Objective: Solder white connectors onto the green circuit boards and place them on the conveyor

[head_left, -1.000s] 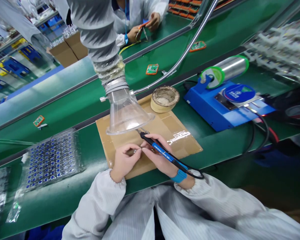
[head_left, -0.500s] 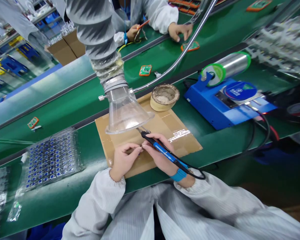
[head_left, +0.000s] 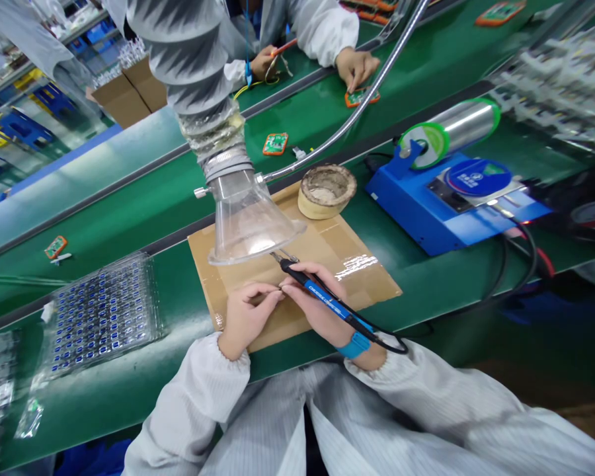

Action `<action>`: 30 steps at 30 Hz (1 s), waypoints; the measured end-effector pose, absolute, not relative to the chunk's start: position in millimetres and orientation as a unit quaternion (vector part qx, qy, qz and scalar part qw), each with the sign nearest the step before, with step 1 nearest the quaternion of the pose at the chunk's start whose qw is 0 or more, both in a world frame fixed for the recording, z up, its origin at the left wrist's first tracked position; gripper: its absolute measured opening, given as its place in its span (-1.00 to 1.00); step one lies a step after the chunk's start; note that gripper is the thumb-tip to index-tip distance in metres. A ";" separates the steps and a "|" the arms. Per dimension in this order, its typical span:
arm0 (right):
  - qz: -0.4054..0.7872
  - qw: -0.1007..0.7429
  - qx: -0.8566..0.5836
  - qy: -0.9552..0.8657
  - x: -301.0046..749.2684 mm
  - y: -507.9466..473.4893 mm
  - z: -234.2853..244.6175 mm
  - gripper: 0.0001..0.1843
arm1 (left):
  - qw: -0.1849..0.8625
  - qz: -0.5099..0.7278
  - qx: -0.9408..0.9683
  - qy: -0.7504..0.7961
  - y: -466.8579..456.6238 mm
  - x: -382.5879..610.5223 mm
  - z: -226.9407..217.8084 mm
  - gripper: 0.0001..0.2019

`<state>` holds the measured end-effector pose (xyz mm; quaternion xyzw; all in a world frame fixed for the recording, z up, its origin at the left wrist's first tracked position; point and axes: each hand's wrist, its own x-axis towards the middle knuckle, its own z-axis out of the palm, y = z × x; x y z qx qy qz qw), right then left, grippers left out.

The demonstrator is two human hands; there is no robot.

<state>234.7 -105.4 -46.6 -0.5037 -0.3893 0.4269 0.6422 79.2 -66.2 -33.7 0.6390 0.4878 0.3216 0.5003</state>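
- My left hand [head_left: 245, 317] rests on the cardboard [head_left: 361, 268]. Its fingers are curled, with thumb and forefinger pinched on a tiny part [head_left: 279, 291] that is too small to make out.
- My right hand [head_left: 317, 305] is closed round the iron [head_left: 327, 302] in a pen grip, and its fingertips meet the left's at the part.
- The iron's tip sits just under the funnel [head_left: 250, 228] rim and near my left fingers. I judge a slip could burn skin or scar the plastic.
- The cable [head_left: 399, 348] loops by my right wrist, and a snag there could jerk the tip.
- If my pinch loosens, the part could drop and roll onto the table [head_left: 426, 291].
- The tray [head_left: 102, 314] lies well apart, to my left.
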 end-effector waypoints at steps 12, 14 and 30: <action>0.405 0.649 -0.486 -0.422 234.7 -106.3 -47.9 -0.69 | 0.510 0.338 0.627 0.482 -66.8 78.3 -36.7 -0.83; 0.412 0.648 -0.479 -0.425 235.2 -106.3 -47.8 -0.68 | 0.493 0.334 0.647 0.477 -66.9 77.4 -36.8 -0.82; 0.411 0.653 -0.489 -0.407 236.7 -105.8 -47.0 -0.75 | 0.541 0.334 0.619 0.461 -67.6 78.1 -34.3 -0.83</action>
